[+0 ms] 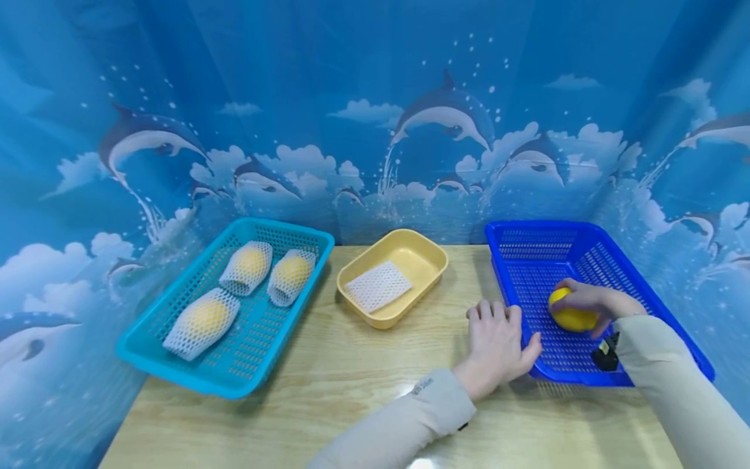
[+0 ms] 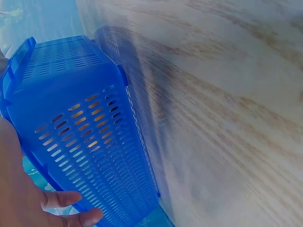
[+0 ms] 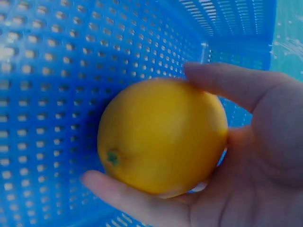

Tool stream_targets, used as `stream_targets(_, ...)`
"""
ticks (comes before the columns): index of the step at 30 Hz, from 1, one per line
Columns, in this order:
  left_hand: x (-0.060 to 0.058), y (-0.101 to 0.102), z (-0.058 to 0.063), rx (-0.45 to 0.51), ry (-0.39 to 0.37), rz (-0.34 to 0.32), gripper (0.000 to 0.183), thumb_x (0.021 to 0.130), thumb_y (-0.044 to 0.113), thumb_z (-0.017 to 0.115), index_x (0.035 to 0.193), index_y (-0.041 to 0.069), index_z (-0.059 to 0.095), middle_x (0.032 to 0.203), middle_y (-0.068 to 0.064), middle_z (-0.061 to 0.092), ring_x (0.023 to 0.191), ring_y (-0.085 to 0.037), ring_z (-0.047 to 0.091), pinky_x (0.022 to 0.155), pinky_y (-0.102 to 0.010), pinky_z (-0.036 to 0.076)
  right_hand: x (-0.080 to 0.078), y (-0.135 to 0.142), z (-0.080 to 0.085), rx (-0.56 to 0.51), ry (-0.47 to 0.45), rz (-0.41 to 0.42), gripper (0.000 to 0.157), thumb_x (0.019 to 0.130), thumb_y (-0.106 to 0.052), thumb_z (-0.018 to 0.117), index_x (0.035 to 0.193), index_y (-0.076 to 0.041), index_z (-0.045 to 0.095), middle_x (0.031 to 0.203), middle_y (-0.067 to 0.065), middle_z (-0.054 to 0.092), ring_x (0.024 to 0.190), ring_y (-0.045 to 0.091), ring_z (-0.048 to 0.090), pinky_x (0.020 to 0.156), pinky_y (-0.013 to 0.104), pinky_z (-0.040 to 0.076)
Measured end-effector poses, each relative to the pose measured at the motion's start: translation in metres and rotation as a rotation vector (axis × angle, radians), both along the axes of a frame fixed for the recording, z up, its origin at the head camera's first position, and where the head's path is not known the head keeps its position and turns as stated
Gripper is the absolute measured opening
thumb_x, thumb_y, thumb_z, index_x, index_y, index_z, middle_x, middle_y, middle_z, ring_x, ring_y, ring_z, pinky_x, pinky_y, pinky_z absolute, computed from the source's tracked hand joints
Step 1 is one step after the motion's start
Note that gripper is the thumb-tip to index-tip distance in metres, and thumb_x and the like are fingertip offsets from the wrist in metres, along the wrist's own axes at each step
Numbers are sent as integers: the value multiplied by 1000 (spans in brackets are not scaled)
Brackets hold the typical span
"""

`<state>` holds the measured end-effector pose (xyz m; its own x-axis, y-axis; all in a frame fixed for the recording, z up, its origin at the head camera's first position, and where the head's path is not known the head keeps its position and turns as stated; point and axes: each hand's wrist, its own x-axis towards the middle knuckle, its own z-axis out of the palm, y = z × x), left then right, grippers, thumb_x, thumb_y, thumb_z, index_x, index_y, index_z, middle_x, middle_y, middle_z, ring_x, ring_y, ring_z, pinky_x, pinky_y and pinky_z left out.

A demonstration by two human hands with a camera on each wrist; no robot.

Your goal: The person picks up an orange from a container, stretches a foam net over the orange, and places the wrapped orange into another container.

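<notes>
My right hand [image 1: 592, 301] reaches into the dark blue basket [image 1: 530, 376] and grips a yellow-orange fruit that looks like an orange [image 1: 573, 319]. Up close in the right wrist view, thumb and fingers bracket the orange [image 3: 163, 137], whose small green stem end shows. It lies low, close over the perforated floor. My left hand [image 1: 495, 342] is at the basket's near left side, fingers loosely bent and thumb toward the rim. The left wrist view has its fingertips [image 2: 90, 216] beside the basket's slotted outer wall [image 2: 90, 123].
A teal basket [image 1: 234, 389] on the left holds three yellow fruits in white foam nets [image 1: 202, 322]. Between the baskets, a yellow tray [image 1: 418, 251] contains flat white foam netting [image 1: 379, 286]. All stand on a wooden table [image 1: 305, 391] before a dolphin-print curtain [image 1: 375, 85].
</notes>
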<state>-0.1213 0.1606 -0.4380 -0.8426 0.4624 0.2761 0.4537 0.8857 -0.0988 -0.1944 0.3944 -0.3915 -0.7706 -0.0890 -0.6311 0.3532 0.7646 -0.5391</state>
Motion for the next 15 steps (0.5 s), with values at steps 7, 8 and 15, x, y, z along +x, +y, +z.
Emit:
stream_targets(7, -1, 0, -3, -13, 6, -8, 53, 97, 63, 23, 116, 24, 53, 116, -2, 61, 104, -24, 54, 86, -41, 44, 1, -12, -5, 18, 33, 73, 68, 87, -18, 67, 139, 1, 28, 114, 34, 38, 100, 49, 49, 66, 51, 58)
stream_targets(8, -1, 0, -4, -5, 8, -8, 52, 97, 63, 24, 115, 24, 54, 115, -2, 61, 103, -24, 54, 85, -41, 44, 1, -14, -5, 28, 36, 74, 68, 86, -17, 68, 139, 0, 29, 114, 33, 39, 100, 50, 49, 65, 51, 58)
stream_targets(15, -1, -1, -6, 18, 30, -9, 50, 96, 63, 27, 110, 24, 56, 111, -1, 62, 99, -23, 55, 82, -39, 43, -2, -23, -5, 66, 44, 91, 70, 81, -13, 72, 139, -3, 34, 114, 31, 41, 99, 50, 49, 63, 50, 58)
